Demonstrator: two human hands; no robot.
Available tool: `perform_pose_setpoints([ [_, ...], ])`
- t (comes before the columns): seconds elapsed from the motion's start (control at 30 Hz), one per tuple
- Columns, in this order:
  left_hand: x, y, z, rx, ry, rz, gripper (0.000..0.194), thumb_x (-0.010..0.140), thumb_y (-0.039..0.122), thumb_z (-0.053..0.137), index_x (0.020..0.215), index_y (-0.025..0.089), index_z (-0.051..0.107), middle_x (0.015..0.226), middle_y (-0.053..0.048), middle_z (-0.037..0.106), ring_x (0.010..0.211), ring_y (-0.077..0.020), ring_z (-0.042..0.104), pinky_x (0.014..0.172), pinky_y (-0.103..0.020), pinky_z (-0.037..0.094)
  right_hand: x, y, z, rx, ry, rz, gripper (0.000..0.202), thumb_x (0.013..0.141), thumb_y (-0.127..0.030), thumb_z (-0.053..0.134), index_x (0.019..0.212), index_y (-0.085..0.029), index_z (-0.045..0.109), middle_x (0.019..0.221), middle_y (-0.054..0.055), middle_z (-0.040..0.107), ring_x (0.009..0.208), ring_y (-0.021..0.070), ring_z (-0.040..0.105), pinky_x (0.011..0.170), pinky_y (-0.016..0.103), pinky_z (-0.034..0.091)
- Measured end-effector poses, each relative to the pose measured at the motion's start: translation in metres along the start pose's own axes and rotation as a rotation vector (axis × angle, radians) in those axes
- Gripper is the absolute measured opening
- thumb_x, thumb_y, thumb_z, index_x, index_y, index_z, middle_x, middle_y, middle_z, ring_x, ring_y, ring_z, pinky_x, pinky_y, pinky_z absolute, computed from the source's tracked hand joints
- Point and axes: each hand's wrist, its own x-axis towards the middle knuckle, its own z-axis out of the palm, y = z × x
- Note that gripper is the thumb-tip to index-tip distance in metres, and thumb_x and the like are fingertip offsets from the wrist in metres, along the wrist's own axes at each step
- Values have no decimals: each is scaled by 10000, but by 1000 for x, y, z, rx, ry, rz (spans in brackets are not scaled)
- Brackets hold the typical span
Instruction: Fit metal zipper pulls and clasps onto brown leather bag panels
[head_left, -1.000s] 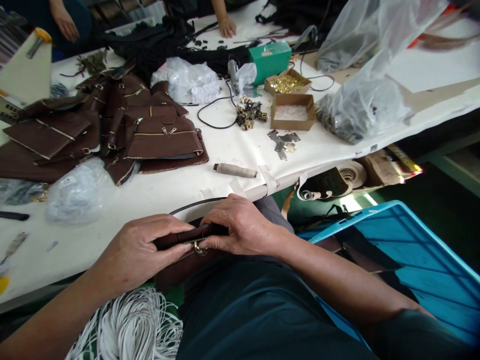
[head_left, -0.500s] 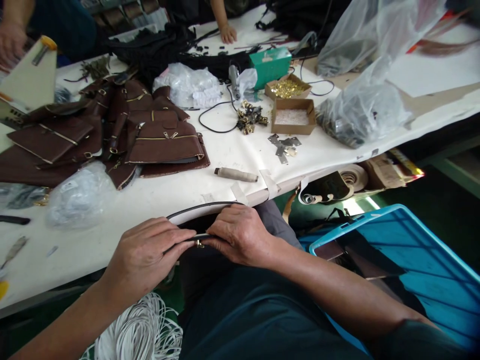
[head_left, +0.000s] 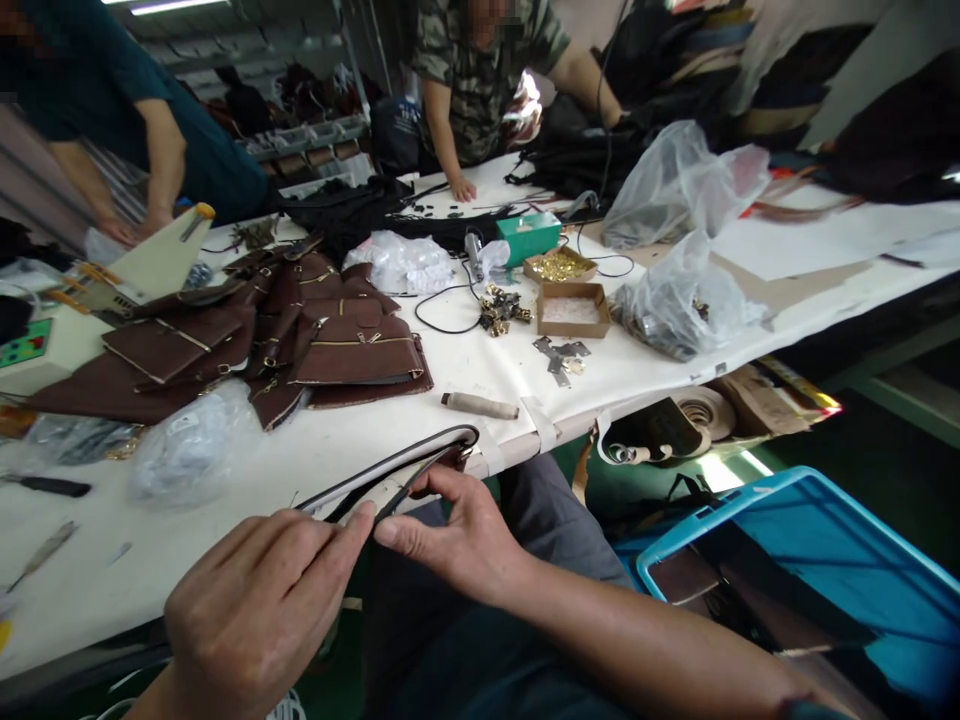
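A dark-edged bag is being held above the lap, right by the front edge of the white desk, with its mouth gaping so some pale lining is being shown. Its near rim is being clamped by the fingers of the left hand, the back of that hand being turned up toward the camera. Farther along the same rim, the fingers of the right hand are being pressed to it, thumb and forefinger a bit apart; whether they're actually being clamped on it can't really be told from this angle. Behind the bag, a cloth-wrapped stick is lying on the desk, and past that some flat metal plates are being bunched near a small cardboard box with pale bits in it. The left side is pretty much being taken up by a heap of brown bags, with a crumpled plastic bag sitting just in front. Off to the right, below the desk, some dark brown pieces are being held in a blue crate. Across the desk, a co-worker's hand is being rested on the top.
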Motion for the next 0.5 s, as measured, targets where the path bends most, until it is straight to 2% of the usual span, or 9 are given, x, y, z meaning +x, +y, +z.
perform_pose_setpoints([
  [0.13,3,2,-19,135,-4,61,369,923,49,732,1269,173,706,737,-22,699,709,-242,632,708,-419,430,3,3,30,389,-72,202,520,637,-527,994,871,-215,650,850,-6,695,816,177,649,820,305,550],
  [0.23,3,11,-21,176,-2,48,250,957,78,703,1193,152,739,788,-40,747,761,-256,668,736,-441,429,-1,7,37,588,-90,255,440,685,-450,971,918,-211,685,871,-3,696,817,161,638,833,291,529],
  [0.37,-7,36,4,103,-106,18,256,1028,148,622,1250,104,742,1026,-99,815,937,-283,724,909,-510,462,-7,30,23,594,94,338,210,783,-317,846,794,-180,686,734,-15,637,703,132,561,731,262,463],
  [0.43,-11,45,22,30,-149,82,272,1048,206,602,1238,82,753,1094,-130,819,1056,-308,722,1053,-562,443,-11,47,8,543,170,399,174,780,-282,784,732,-174,657,674,-22,598,659,129,528,686,264,435],
  [0.5,-9,48,41,-49,-179,191,291,1042,285,627,1200,89,772,1132,-141,819,1203,-337,688,1206,-610,353,-16,63,-9,494,230,440,152,769,-273,735,705,-175,638,645,-27,568,629,126,497,642,263,407],
])
